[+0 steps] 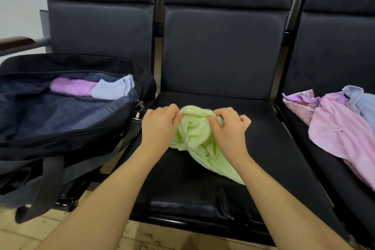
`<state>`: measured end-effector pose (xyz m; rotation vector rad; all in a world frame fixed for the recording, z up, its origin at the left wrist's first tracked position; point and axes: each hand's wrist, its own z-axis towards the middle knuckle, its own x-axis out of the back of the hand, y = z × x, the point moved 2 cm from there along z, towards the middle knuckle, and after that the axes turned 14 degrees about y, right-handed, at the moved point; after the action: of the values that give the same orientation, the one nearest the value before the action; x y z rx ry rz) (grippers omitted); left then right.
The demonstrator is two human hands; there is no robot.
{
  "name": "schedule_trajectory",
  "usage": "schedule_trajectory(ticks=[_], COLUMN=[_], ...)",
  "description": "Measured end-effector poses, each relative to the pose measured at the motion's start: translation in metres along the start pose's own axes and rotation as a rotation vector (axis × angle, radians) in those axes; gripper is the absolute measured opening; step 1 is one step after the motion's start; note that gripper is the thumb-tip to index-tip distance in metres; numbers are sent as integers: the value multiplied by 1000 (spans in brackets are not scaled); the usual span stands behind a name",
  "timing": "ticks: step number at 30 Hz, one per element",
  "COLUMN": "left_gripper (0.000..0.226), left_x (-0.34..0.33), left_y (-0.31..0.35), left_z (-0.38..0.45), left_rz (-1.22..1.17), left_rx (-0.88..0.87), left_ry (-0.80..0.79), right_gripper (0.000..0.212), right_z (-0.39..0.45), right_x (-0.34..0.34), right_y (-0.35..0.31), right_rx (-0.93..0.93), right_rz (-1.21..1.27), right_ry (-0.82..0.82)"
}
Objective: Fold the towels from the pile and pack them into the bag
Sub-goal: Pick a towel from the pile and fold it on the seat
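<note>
Both bare forearms reach forward from the lower edge of the view to a crumpled light green towel (195, 138) lying on the black middle seat (263, 148) of a row of padded chairs. Left hand (160, 126): fingers curled over the towel's upper left edge, pinching a fold of cloth. Right hand (229, 128): fingers likewise curled, gripping the bunched cloth at the upper right; the two sets of fingertips sit close together across the top of the bundle. Below the fingers the towel trails toward the camera in a loose, unfolded tail. Left of the left-hand fingers, on the neighbouring seat, stands an open black duffel bag (60, 140) containing a folded purple towel (71, 86) and, touching it, a folded pale blue towel (113, 89). Well right of the right-hand fingers, on the third seat, lies the pile of unfolded towels (343, 126): pink, pale blue and a patterned one.
</note>
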<state>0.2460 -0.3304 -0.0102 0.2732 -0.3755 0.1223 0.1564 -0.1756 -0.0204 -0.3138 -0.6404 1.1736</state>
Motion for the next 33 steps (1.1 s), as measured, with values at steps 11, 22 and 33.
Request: schedule_trajectory(ticks=[11,22,33], left_gripper=[27,20,18], left_x=[0,16,52], left_y=[24,28,33], left_z=[29,30,34], left_rz=[-282,-75,-192], left_rx=[261,-53,187], left_ry=[-138,-53,-174], right_gripper=[3,28,9], right_z=[15,25,21], right_x=[25,44,78], right_y=[-5,4,-27], right_rx=[-141,-138,-13], right_rz=[74,-48,31], right_ry=[59,-277,-72])
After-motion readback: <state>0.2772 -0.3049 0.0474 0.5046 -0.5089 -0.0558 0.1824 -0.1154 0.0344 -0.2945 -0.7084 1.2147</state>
